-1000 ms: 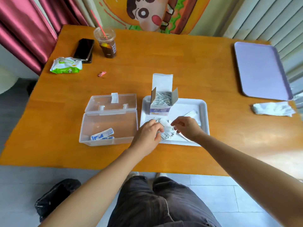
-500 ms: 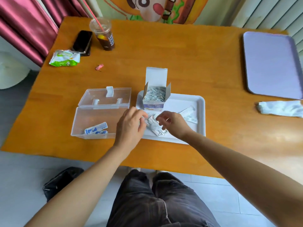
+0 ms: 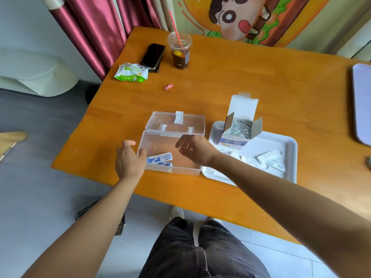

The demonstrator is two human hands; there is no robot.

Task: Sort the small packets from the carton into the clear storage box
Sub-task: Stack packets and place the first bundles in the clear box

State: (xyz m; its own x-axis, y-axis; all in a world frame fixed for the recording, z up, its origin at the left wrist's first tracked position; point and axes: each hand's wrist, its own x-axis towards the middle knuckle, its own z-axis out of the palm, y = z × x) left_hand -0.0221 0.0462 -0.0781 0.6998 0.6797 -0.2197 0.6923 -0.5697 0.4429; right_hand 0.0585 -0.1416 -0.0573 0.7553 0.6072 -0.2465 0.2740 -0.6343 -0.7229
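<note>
The clear storage box (image 3: 181, 171) lies open on the orange table, its lid (image 3: 174, 122) folded back. Two blue-and-white packets (image 3: 159, 158) lie in its near left corner. My left hand (image 3: 129, 159) is at the box's left wall, fingers spread, thumb touching the rim. My right hand (image 3: 195, 150) hovers over the middle of the box with fingers curled downward; whatever is under them is hidden. The open carton (image 3: 239, 130), full of small silver packets, stands on the white tray (image 3: 290, 144) to the right. A few loose packets (image 3: 270, 156) lie on the tray.
At the table's far left are an iced drink with a red straw (image 3: 180, 53), a black phone (image 3: 152, 56), a green wipes pack (image 3: 131, 73) and a small pink wrapper (image 3: 168, 87). A lilac tray (image 3: 362, 105) sits at the right edge.
Both hands left the pile of packets on the white tray and moved left to the clear box. The view swung left as well.
</note>
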